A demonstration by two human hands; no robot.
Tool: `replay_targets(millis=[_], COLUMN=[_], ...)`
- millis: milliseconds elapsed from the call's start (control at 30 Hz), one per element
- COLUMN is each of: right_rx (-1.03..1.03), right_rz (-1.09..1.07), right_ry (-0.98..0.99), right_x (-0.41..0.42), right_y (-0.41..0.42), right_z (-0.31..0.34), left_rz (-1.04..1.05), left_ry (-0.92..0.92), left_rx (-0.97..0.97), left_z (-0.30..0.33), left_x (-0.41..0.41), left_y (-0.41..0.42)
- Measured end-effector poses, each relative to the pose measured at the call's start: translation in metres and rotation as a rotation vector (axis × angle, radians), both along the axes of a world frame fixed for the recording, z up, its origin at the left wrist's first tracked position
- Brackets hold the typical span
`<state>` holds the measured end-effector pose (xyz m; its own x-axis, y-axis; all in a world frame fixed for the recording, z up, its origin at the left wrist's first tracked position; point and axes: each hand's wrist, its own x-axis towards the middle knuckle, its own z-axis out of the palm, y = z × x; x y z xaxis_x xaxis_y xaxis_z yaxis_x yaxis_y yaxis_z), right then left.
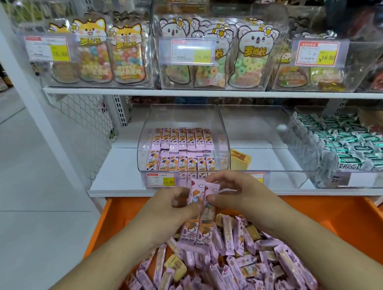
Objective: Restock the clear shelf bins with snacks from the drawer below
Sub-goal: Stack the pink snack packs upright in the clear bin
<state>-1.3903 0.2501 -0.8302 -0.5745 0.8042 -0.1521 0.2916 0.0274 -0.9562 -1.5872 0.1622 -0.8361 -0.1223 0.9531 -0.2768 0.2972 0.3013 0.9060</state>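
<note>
While both hands work above the orange drawer, the left hand and right hand together pinch a small bundle of pink snack packets, held upright at six o'clock from the clear bin. That bin holds two neat rows, roughly half full. Its neighbour at three o'clock, the second bin, holds one yellow packet. Loose packets fill the drawer; restocking appears well short of complete.

Both forearms reach forward; left hand and right hand meet, fingers curled, pinching pink snack packets.
</note>
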Motion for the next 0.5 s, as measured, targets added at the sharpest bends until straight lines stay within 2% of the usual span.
replay_targets(millis=[133, 233, 333, 400, 500], right_rx=[0.120, 0.155, 0.187, 0.227, 0.272], right_rz=[-0.050, -0.074, -0.098, -0.100, -0.155], right_ry=[-0.061, 0.012, 0.064, 0.059, 0.067], right_x=[-0.012, -0.022, -0.036, -0.051, -0.080], right_y=[-0.007, -0.005, 0.008, 0.025, 0.061], right_z=[0.002, 0.005, 0.020, 0.034, 0.046], left_rz=[-0.051, -0.064, -0.026, 0.038, 0.112], left_ry=[-0.010, 0.006, 0.052, 0.177, 0.588], left_rx=[0.026, 0.011, 0.074, 0.176, 0.346], left_z=[0.003, 0.007, 0.016, 0.022, 0.026], left_x=[0.000, -0.005, -0.022, -0.040, -0.073], left_y=[0.001, 0.006, 0.016, 0.025, 0.035])
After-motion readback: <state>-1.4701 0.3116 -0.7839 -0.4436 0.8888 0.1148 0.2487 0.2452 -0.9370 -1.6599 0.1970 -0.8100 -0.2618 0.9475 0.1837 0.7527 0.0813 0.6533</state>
